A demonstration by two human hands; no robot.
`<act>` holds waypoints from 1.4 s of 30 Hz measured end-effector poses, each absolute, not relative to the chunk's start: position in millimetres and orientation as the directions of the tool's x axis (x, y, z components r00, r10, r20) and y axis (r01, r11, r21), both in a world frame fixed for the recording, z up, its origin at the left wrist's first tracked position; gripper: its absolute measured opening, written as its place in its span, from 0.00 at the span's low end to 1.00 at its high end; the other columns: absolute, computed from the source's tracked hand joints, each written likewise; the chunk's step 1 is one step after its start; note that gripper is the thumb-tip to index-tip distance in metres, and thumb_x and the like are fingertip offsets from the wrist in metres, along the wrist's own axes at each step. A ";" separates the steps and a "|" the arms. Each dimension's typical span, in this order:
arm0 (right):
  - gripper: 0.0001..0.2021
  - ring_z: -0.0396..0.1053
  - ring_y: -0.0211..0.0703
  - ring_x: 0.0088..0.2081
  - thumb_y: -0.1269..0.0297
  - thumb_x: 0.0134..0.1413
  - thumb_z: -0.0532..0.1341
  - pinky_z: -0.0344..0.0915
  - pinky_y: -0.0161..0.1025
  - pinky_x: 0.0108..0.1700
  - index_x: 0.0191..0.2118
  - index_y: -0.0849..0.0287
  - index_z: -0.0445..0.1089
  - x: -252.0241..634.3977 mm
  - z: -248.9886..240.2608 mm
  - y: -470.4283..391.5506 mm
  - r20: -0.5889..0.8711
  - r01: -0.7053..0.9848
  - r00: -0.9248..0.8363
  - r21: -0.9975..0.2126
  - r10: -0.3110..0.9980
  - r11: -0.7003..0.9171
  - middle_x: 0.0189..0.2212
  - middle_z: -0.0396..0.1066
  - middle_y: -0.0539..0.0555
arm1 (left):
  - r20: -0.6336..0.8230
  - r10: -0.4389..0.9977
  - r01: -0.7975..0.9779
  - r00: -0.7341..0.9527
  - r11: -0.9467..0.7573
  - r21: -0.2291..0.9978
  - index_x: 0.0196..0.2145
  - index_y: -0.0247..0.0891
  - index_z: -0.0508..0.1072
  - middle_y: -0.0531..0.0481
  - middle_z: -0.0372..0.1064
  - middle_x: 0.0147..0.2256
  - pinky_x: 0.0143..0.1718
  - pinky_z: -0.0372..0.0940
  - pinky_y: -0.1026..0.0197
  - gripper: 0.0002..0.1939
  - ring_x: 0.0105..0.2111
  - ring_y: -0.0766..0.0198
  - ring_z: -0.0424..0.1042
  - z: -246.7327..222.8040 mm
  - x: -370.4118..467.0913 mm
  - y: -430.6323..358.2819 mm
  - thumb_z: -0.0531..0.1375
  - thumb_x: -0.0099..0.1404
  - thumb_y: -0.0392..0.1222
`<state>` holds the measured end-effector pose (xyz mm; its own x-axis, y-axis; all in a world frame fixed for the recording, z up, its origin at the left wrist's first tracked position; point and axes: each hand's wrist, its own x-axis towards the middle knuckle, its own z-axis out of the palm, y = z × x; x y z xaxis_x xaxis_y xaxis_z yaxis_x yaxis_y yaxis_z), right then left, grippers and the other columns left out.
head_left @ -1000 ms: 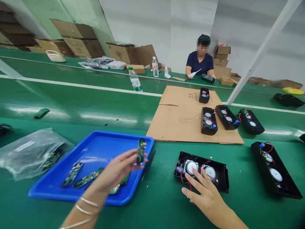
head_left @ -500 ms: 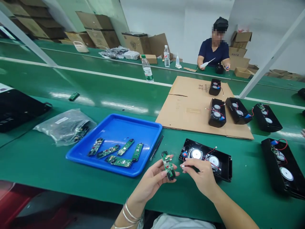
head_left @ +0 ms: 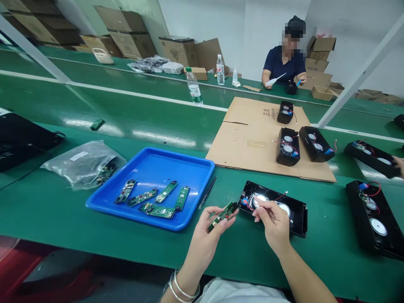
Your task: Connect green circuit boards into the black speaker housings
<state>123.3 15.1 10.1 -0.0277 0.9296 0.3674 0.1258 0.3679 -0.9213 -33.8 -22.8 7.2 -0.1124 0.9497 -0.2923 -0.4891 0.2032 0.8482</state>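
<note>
Fingers (head_left: 221, 222) of the left hand (head_left: 206, 235) close around a narrow green circuit board (head_left: 222, 215), thumb on the near face and fingertips along the far edge. Board held clear of the green table (head_left: 284, 256), just in front of the blue tray (head_left: 176, 168); its long axis runs diagonally, lower end toward the wearer's left, upper end pointing up and right at the open black speaker housing (head_left: 299, 214), which it nearly touches at the left corner. Right hand (head_left: 274, 223) rests over the housing's front edge, fingertips pinched together at the red wire (head_left: 279, 198) beside 1 of the 2 round speaker drivers (head_left: 256, 199); whether the wire is actually gripped cannot be told. Tray holds 5 similar boards (head_left: 166, 192), lying mostly slantwise. Black tweezers (head_left: 207, 193) lie between tray and housing. A clear bag (head_left: 82, 162) of boards sits left of the tray. More housings stand on the cardboard sheet (head_left: 249, 147) beyond. A seated co-worker (head_left: 284, 63) works at the far table.
</note>
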 end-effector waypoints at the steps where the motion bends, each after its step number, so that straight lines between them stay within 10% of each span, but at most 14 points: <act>1: 0.07 0.65 0.34 0.19 0.63 0.58 0.55 0.66 0.33 0.23 0.30 0.57 0.66 121.7 7.6 14.7 0.345 0.070 0.027 -0.937 0.938 0.343 0.18 0.67 0.46 | -0.290 0.949 -0.511 -0.126 0.188 0.839 0.37 0.38 0.64 0.46 0.75 0.37 0.49 0.65 0.47 0.18 0.45 0.49 0.72 5.6 -32.0 -22.2 0.65 0.52 0.46; 13: 0.09 0.62 0.34 0.24 0.69 0.59 0.52 0.64 0.32 0.25 0.31 0.60 0.69 90.7 2.6 -0.9 0.614 0.475 -0.185 -0.628 0.767 0.617 0.25 0.62 0.51 | -0.183 0.973 -0.301 -0.144 0.133 0.944 0.52 0.38 0.67 0.41 0.70 0.48 0.54 0.60 0.50 0.28 0.51 0.50 0.66 -11.8 -23.9 -29.3 0.60 0.56 0.53; 42: 0.14 0.61 0.36 0.26 0.71 0.61 0.49 0.62 0.33 0.27 0.26 0.60 0.67 99.4 4.5 1.4 0.604 0.542 -0.339 -0.501 0.721 0.675 0.22 0.62 0.52 | -0.015 0.994 -0.044 -0.106 0.010 0.999 0.50 0.42 0.70 0.45 0.69 0.51 0.53 0.61 0.53 0.21 0.51 0.52 0.67 -17.6 -26.9 -35.0 0.56 0.61 0.50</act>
<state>99.4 1.4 4.5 -0.3386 0.7212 0.6043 0.5417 0.6746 -0.5015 -26.9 -35.0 -17.6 -0.1058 0.9943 -0.0151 -0.0444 0.0104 0.9990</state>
